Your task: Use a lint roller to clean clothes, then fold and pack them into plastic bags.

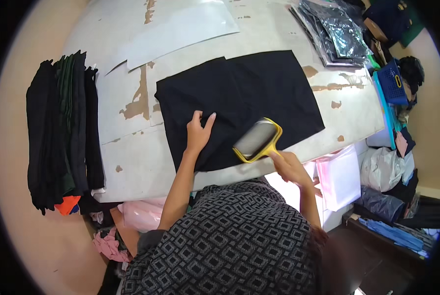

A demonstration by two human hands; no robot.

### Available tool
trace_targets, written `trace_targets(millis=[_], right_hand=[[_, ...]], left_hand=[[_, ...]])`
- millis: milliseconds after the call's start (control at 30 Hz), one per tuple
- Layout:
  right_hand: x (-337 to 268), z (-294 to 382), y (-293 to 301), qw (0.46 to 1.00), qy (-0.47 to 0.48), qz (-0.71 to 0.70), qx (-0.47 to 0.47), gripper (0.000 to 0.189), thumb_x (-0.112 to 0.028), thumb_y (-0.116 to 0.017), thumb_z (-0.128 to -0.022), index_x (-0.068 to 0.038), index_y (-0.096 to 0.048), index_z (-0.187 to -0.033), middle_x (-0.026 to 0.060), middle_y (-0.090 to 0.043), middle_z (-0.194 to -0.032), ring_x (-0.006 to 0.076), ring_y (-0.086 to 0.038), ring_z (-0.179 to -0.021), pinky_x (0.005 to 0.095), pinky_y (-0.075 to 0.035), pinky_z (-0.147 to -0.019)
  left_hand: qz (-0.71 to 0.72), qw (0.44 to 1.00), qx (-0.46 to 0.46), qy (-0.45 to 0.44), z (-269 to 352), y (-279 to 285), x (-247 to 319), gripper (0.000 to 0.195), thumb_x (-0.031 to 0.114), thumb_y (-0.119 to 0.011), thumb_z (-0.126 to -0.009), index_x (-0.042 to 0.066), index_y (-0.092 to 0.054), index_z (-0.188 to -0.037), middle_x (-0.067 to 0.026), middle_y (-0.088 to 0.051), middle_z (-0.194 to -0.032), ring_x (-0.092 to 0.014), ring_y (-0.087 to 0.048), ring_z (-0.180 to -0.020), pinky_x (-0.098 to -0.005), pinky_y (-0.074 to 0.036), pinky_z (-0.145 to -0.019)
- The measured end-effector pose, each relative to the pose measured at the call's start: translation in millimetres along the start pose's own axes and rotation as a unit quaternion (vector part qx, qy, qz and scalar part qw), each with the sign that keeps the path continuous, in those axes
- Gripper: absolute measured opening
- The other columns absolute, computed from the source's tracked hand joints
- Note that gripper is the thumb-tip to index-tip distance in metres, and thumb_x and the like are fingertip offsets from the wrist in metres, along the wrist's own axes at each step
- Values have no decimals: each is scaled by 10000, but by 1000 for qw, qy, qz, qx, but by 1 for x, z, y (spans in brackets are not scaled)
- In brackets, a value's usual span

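Note:
A black folded garment [275, 84], perhaps trousers or a skirt, lies across the white worktable [131, 158] before me. My left hand [199, 132] rests on its left half, thumb and fingers apart, and the cloth creases a little around it. In my right hand [292, 167] is the yellow handle of a lint roller [257, 140]. The grey cylinder of the roller is over the garment's lower middle, blurred; whether it touches the cloth I cannot tell.
Stacked dark garments [63, 129] line the table's left edge. A white sheet [179, 33] lies at the back. Plastic-wrapped dark packets [334, 37] are at the back right. Beyond the right edge sits a blue basket [391, 83]; clear plastic bags [340, 179] hang below the front edge.

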State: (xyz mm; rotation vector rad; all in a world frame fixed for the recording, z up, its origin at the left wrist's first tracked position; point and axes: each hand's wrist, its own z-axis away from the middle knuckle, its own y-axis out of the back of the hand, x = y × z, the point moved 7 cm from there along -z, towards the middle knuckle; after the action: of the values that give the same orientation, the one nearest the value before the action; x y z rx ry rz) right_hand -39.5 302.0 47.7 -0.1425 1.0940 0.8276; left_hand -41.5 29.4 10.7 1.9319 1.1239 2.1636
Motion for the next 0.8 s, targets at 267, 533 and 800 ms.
trace_targets(millis=[267, 533, 800], right_hand=[[30, 4, -30, 995, -89, -38, -27, 507, -422, -439, -887, 21, -542, -662, 21, -433, -470, 91, -426, -360, 228, -322, -321], [0, -26, -50, 997, -36, -51, -36, 519, -423, -386, -915, -75, -412, -530, -12, -365, -424, 71, -341, -310, 220, -271, -299], [16, 3, -64, 994, -84, -64, -6, 506, -410, -400, -909, -77, -397, -528, -7, -353, -413, 77, -355, -308, 215, -286, -297]], left_hand=[[20, 998, 13, -58, 2, 0, -7, 363, 246, -563, -849, -26, -368, -709, -187, -399, -617, -280, -370, -550, -355, -371, -550], [30, 996, 4, -88, 2, -3, 2, 333, 245, -546, -858, -31, -399, -745, -217, -457, -611, -356, -450, -550, -379, -379, -529], [34, 993, 21, -114, 4, -1, 2, 307, 218, -546, -855, -30, -405, -745, -241, -481, -645, -417, -486, -623, -412, -386, -547]])
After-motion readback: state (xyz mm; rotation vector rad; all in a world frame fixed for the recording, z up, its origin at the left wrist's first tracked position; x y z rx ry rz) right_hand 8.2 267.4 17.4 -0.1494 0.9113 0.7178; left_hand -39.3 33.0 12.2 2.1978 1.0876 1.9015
